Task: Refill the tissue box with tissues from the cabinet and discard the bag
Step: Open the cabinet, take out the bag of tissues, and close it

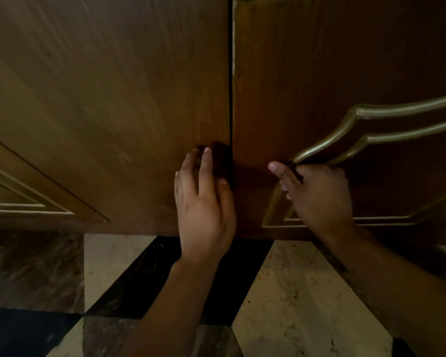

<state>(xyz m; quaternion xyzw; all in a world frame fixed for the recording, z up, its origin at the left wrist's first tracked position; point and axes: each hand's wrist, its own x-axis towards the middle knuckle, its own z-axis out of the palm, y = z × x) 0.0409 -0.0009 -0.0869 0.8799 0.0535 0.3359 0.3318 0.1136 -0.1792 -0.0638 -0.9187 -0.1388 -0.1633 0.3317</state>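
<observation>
We read no brand, label or writing anywhere in this view; every surface is bare wood, moulding or stone.

The cabinet fills the upper part of the view as two dark brown wooden doors with a fine vertical grain and a dull sheen. The left door [108, 99] is plain over most of its face, with a raised frame of pale moulding at its lower left corner. The right door [319, 73] carries a double line of curved, brass-toned moulding [397, 109] that sweeps from its right edge down toward its lower middle, above a straight-edged frame near its bottom edge. A narrow dark seam [231, 99] runs upright between the doors, which look shut or very nearly so, though the dim light makes that hard to judge.

Our left hand [204, 202] lies flat against the left door just beside the seam, near the door's bottom edge, fingers spread loosely and holding nothing. Our right hand [317, 191] is on the right door with its fingers curled over the lower end of the curved moulding, thumb pointing toward the seam.

Below the doors the floor [307, 292] is polished stone: cream marble slabs with brown flecks, split by a black band and mottled brown tiles.
</observation>
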